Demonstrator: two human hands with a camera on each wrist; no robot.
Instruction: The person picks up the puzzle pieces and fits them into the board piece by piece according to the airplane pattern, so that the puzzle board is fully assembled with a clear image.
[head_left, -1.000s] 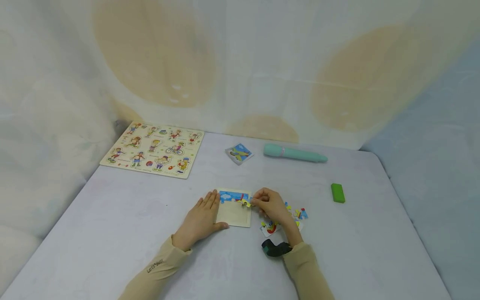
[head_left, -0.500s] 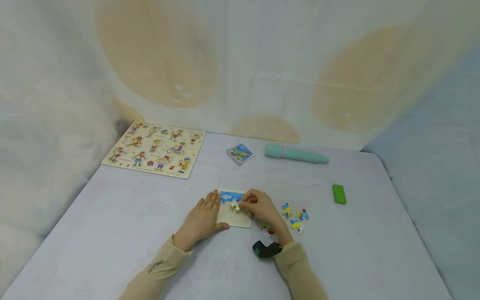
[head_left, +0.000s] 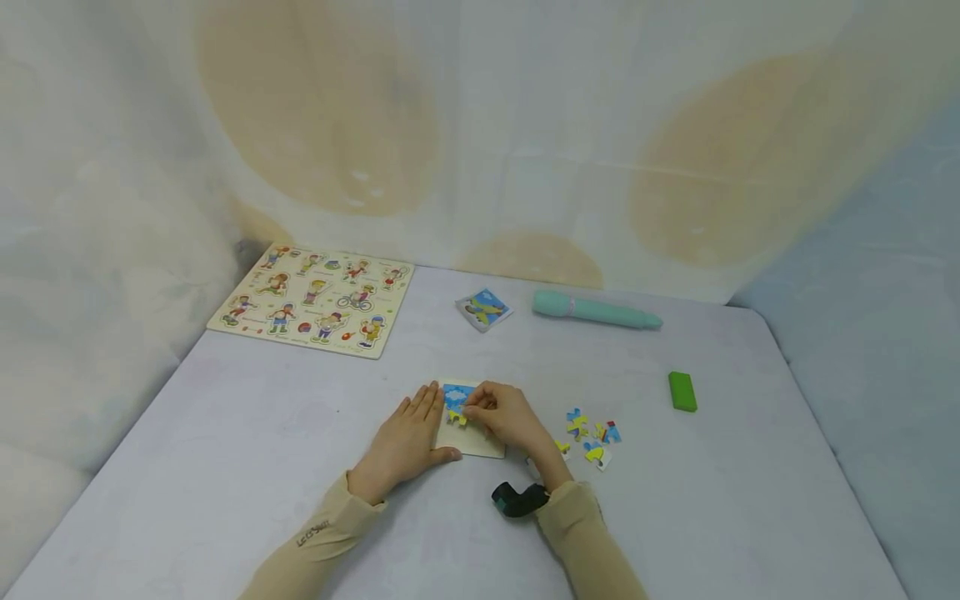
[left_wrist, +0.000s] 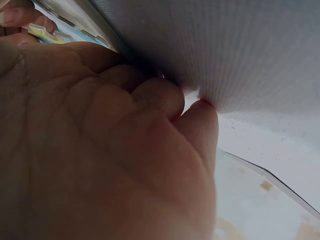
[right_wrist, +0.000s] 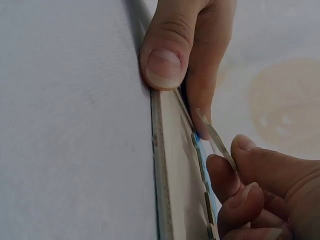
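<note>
- Clocking from the puzzle tray (head_left: 476, 442), 12 o'clock facing away from you: it's lying flat in front of you, and blue sky pieces (head_left: 455, 392) are filling its 12 o'clock edge; your right hand is hiding part of that row.
- Bare wood is showing toward 6.
- Your right hand (head_left: 508, 417) is pinching a yellow-and-blue puzzle piece (head_left: 457, 418) over the tray's 10 o'clock part.
- That piece is pointing its notched yellow edge roughly at 6 and, per the right wrist view, tilting edge-on; can't tell its long axis, or whether it's touching anything below.
- Your left hand (head_left: 405, 435) is bracing the 9 o'clock side, fingers straight, thumb out wide near the 7 o'clock corner.
- Loose pieces (head_left: 577, 425) are lying around 3 to 4, some overlapping.
</note>
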